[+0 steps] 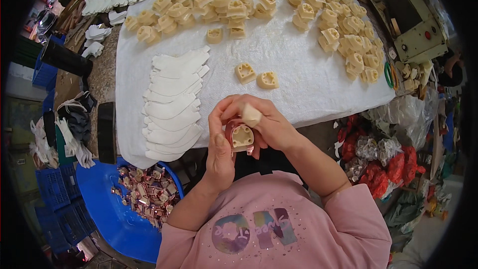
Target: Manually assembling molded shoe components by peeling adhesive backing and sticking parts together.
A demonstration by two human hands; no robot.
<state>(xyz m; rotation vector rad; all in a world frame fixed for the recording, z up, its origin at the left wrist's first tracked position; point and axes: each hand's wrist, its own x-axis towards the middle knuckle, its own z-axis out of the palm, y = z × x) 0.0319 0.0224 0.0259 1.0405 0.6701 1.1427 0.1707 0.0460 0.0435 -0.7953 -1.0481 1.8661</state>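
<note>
In front of my chest, my left hand (220, 147) is closed around a small cream plastic part with a shiny pink-red covering (243, 138). Its hollow, U-shaped end with several round holes faces up. My right hand (273, 123) is curled beside it, gripping a pale, blunt-ended piece (251, 115) that sticks out above the fingers. What its lower part looks like is hidden by the hand. Just beyond my hands, two loose cream plastic parts (245, 73) lie on the white cloth (224, 57).
Overlapping white cut pieces (172, 104) lie on the cloth's left. Cream plastic parts (177, 11) are heaped along the far side, and more (348, 40) at right. A blue basin (112, 219) at lower left holds shiny pink parts (149, 192). Red plastic bags (381, 174) stand lower right.
</note>
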